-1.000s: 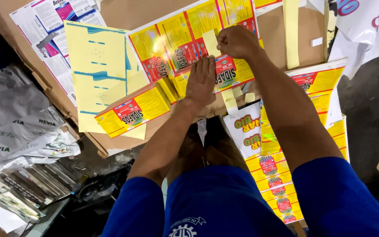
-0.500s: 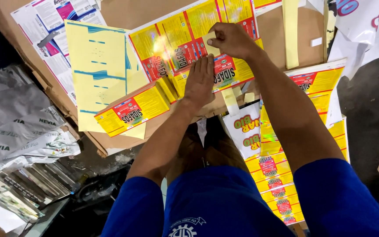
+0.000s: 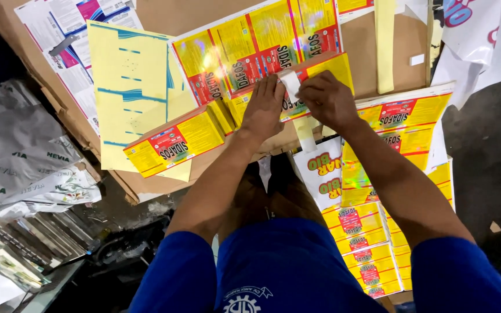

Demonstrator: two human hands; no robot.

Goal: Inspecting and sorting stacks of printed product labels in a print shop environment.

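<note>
My left hand [image 3: 264, 106] lies flat, fingers together, on a stack of yellow and red printed sheets [image 3: 326, 66] on a brown cardboard surface [image 3: 398, 55]. My right hand [image 3: 327, 99] is beside it, pinching a narrow white paper strip [image 3: 290, 84] that runs over the stack's edge. A second bundled yellow and red stack [image 3: 176, 142] lies to the left of my left hand.
Larger glossy yellow and red printed sheets [image 3: 250, 43] and pale yellow backing sheets [image 3: 129, 87] lie beyond. More printed sheets [image 3: 372, 232] are piled lower right. Grey printed bags [image 3: 13, 156] lie at left, over metal strips [image 3: 24, 243]. White printed paper [image 3: 482, 35] sits upper right.
My right hand has come down from the far edge of the sheets to the stack, bringing the white strip next to my left hand. My left hand stayed pressed on the stack.
</note>
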